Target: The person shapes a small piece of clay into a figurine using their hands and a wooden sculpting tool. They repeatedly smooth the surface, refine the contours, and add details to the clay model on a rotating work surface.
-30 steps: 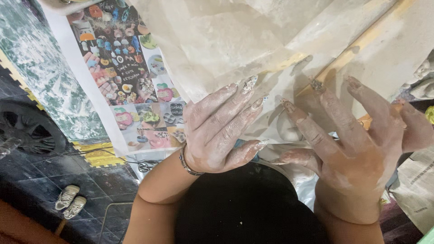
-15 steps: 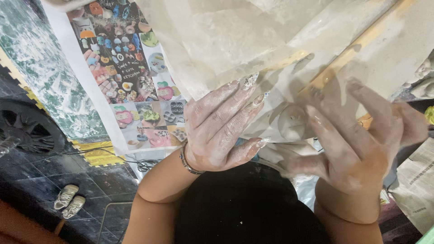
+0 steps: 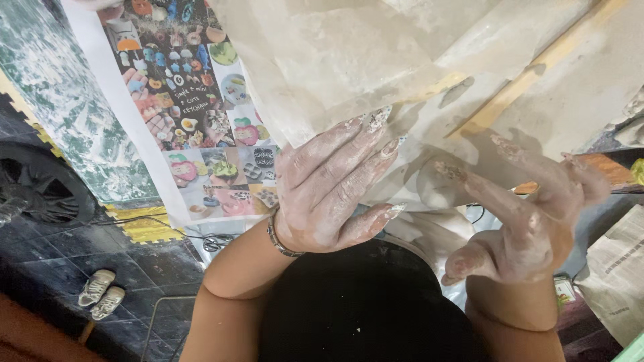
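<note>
My left hand (image 3: 329, 191), dusted white and wearing a bracelet, lies flat on the near edge of a translucent plastic sheet (image 3: 349, 60), fingers pointing up-right. Under the sheet, between my hands, shows a pale round lump (image 3: 435, 182), likely clay. My right hand (image 3: 530, 218), also dusted and slightly blurred, hovers just right of the lump with fingers spread and bent, holding nothing. Its fingertips are at the sheet's edge; whether they touch it is unclear. A wooden strip (image 3: 537, 74) lies diagonally beneath the sheet.
A colourful printed poster (image 3: 194, 107) lies left of the sheet, beside a green marbled mat (image 3: 67, 114). A black round object (image 3: 33, 194) and a small pair of shoes (image 3: 100, 295) are on the dark tiled floor. Newspaper (image 3: 617, 268) lies at the right.
My right hand has lifted off the sheet and drawn back to the right, fingers bending. My left hand has stayed flat in place.
</note>
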